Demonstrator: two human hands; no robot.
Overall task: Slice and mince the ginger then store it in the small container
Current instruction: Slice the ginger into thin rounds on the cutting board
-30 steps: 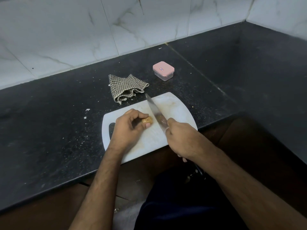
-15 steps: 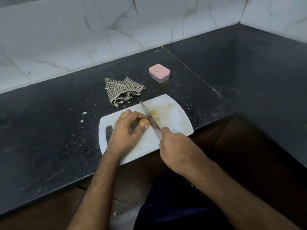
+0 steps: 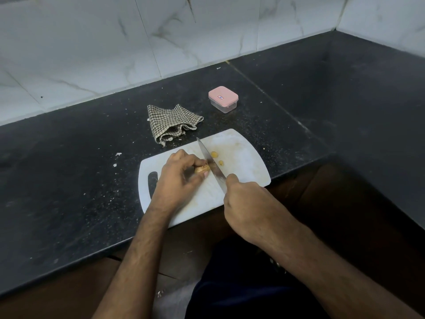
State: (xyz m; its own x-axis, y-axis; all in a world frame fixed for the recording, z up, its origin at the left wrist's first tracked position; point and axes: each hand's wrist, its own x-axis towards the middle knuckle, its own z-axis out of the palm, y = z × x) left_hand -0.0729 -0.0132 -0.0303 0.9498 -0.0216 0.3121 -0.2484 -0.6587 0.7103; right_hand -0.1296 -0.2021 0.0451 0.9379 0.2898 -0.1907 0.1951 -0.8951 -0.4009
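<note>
Tan ginger [image 3: 202, 168]: on the white board [image 3: 243, 155], pinched by the left hand [image 3: 178, 178].
Slices [image 3: 214, 154]: two, just right of the knife [image 3: 210, 165].
Right hand [image 3: 249, 207]: gripping the knife, blade against the ginger.
Board: at the worktop [image 3: 69, 180] front edge.
Container [image 3: 223, 99]: pink lid on, behind the board.
Cloth [image 3: 171, 123]: left of the container.

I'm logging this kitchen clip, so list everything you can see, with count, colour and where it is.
ginger piece: one, tan, on the board, pinched by the left hand
ginger slices: two, yellow, on the board right of the blade
knife: one, steel blade, against the ginger piece
cutting board: one, white, at the counter's front edge
small container: one, clear with pink lid on, behind the board
cloth: one, checked, crumpled behind the board
counter: black, speckled
left hand: holds the ginger piece
right hand: grips the knife
</note>
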